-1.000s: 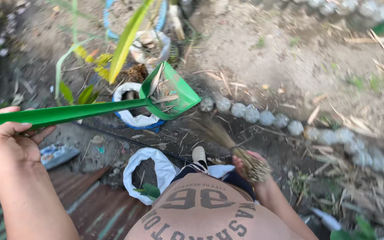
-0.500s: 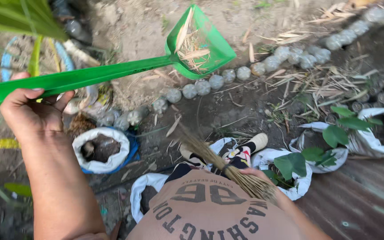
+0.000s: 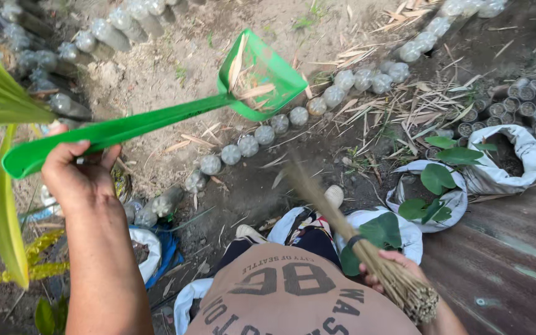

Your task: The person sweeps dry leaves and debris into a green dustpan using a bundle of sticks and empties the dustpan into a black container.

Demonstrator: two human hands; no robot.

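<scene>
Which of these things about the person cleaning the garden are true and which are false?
1. The left hand holds a green plastic dustpan by its long handle. True.
2. The dustpan is empty. False: dry leaves lie in it.
3. The right hand grips a bundle-of-sticks broom. True.
4. The dustpan rests flat on the ground. False: it is held up in the air over the dirt.
5. A curved row of clear upturned bottles edges the soil. True.
6. The white sack pots hold red flowers. False: one shows green leaves, another only soil.
</scene>
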